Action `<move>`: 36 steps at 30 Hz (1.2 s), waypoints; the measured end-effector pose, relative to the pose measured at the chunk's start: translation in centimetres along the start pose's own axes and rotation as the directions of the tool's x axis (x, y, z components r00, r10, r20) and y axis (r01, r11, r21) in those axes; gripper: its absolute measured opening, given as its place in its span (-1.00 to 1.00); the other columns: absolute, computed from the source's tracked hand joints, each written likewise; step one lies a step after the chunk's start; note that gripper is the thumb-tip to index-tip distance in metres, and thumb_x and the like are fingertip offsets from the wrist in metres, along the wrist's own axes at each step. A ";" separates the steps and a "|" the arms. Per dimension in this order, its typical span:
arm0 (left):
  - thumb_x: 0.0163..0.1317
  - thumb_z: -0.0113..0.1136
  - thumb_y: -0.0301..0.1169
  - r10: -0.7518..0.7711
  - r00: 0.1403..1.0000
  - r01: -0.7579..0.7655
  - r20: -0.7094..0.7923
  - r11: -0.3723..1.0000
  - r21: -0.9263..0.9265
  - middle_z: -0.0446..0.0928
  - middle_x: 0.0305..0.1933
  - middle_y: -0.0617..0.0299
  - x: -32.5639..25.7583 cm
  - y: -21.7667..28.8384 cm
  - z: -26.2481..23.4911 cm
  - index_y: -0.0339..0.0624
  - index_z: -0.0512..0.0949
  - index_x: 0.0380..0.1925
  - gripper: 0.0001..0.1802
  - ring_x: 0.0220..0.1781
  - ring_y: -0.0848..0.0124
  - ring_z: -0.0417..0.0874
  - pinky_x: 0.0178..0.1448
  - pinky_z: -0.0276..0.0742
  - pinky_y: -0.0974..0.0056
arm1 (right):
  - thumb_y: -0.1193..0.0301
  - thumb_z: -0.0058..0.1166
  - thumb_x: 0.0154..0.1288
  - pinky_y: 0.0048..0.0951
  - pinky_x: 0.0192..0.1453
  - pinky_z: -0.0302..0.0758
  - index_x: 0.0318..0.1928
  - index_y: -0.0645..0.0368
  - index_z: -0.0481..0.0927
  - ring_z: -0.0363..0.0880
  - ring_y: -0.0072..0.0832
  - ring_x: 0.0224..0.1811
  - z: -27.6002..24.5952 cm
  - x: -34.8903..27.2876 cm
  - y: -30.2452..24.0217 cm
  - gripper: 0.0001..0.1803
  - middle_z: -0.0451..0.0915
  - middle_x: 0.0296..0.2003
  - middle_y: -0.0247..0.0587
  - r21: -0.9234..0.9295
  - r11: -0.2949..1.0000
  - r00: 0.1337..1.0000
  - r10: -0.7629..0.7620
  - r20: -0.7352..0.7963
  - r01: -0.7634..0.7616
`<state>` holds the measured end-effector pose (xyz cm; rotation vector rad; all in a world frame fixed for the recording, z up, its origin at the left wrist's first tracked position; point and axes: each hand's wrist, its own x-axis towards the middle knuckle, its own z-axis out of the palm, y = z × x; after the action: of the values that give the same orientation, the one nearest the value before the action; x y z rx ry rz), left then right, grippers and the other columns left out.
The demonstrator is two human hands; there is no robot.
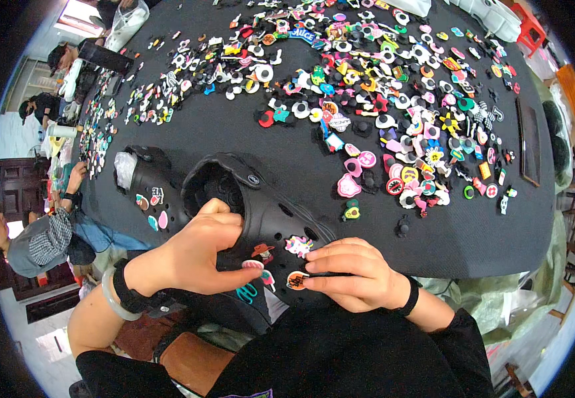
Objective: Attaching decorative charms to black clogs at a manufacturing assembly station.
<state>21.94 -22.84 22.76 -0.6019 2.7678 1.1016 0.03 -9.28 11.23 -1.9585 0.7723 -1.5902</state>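
A black clog with holes in its upper lies tilted at the table's near edge. My left hand grips it, fingers curled into the foot opening and thumb pressed outside near a pink-and-white shoe charm. With fingertips at its edge, my right hand holds a round orange shoe charm against the clog's front; the thumb is hidden. Just above those fingers sits a unicorn charm. A cowboy-hat charm and a teal charm are also on the upper.
Many loose charms cover the black table. A second black clog bearing several charms stands to the left. A dark flat rectangular tray lies at the right. Another person works at the table's left side.
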 end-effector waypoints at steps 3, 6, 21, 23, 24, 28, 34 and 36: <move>-0.02 0.39 -0.34 0.021 1.000 -0.022 -0.009 0.994 -0.105 0.40 -0.56 0.20 0.1 0.0 -0.1 -0.14 0.58 -0.45 -0.81 -0.45 0.23 0.44 -0.17 0.19 0.23 | 0.54 0.21 0.10 -0.25 -0.04 0.56 -0.08 0.14 0.64 0.62 -0.24 -0.03 0.0 0.0 0.0 -0.69 0.60 -0.08 -0.18 0.020 1.000 0.999 0.020 -0.030 -0.020; -0.01 0.38 -0.36 0.025 0.999 -0.020 0.037 0.993 -0.118 0.42 -0.53 0.19 0.0 -0.6 -0.3 -0.14 0.57 -0.46 -0.82 -0.43 0.22 0.44 -0.15 0.19 0.22 | 0.54 0.22 0.10 -0.27 -0.06 0.55 -0.09 0.15 0.63 0.63 -0.23 -0.05 -0.3 0.2 -0.1 -0.69 0.60 -0.09 -0.19 0.008 1.000 1.000 0.017 -0.018 -0.017; -0.05 0.49 -0.25 -0.104 0.995 0.104 0.004 0.989 -0.108 0.29 -0.62 0.15 -0.9 -1.0 0.4 -0.22 0.31 -0.71 -0.51 -0.52 0.27 0.32 -0.29 0.18 0.23 | 0.57 0.23 0.04 -0.28 -0.07 0.54 -0.12 0.14 0.65 0.63 -0.22 -0.05 0.0 0.3 -0.1 -0.68 0.59 -0.11 -0.18 0.014 0.999 0.998 0.048 -0.026 -0.048; -0.05 0.49 -0.25 -0.156 0.987 0.160 0.039 0.971 -0.177 0.24 -0.67 0.13 -0.5 -0.7 0.1 -0.24 0.28 -0.73 -0.48 -0.58 0.30 0.27 -0.39 0.15 0.22 | 0.57 0.24 0.03 -0.28 -0.06 0.53 -0.12 0.14 0.65 0.62 -0.23 -0.05 0.1 0.2 -0.1 -0.68 0.59 -0.11 -0.20 0.008 0.999 0.998 0.045 -0.033 -0.045; -0.05 0.49 -0.25 -0.202 0.976 0.216 0.083 0.946 -0.243 0.19 -0.71 0.11 -0.3 -0.6 0.0 -0.27 0.25 -0.75 -0.44 -0.64 0.32 0.22 -0.48 0.13 0.22 | 0.57 0.24 0.02 -0.28 -0.06 0.53 -0.12 0.13 0.65 0.62 -0.24 -0.06 0.1 0.1 -0.1 -0.67 0.59 -0.12 -0.21 0.001 0.999 0.998 0.045 -0.043 -0.045; -0.04 0.49 -0.27 -0.212 0.974 0.224 0.075 0.946 -0.234 0.12 -0.75 0.07 -0.1 -0.4 -0.1 -0.31 0.21 -0.77 -0.41 -0.71 0.35 0.13 -0.58 0.04 0.20 | 0.57 0.25 0.01 -0.29 -0.06 0.52 -0.12 0.12 0.65 0.62 -0.26 -0.06 0.1 0.1 -0.3 -0.66 0.58 -0.12 -0.23 -0.016 0.997 0.995 0.069 -0.065 -0.070; -0.10 0.49 -0.23 -0.143 0.988 0.139 -0.054 0.989 -0.057 0.22 -0.72 0.03 0.0 0.3 0.4 -0.27 0.23 -0.78 -0.43 -0.65 0.13 0.31 -0.45 0.18 0.16 | 0.56 0.27 -0.01 -0.27 -0.03 0.51 -0.12 0.10 0.66 0.60 -0.26 -0.03 -0.1 0.3 -0.3 -0.64 0.58 -0.12 -0.24 0.001 0.992 0.991 0.122 -0.044 -0.123; -0.11 0.47 -0.22 -0.174 0.980 0.172 -0.093 0.985 -0.031 0.26 -0.70 0.04 0.1 0.8 0.4 -0.24 0.26 -0.77 -0.47 -0.57 0.04 0.38 -0.35 0.25 0.13 | 0.56 0.27 0.00 -0.27 -0.02 0.50 -0.12 0.11 0.66 0.59 -0.26 -0.04 -0.2 0.4 -0.2 -0.65 0.59 -0.13 -0.23 0.005 0.992 0.990 0.127 -0.054 -0.127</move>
<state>21.54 -22.02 22.96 -0.9021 2.7209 1.0944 -0.06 -9.37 11.69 -1.8329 0.8984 -1.5729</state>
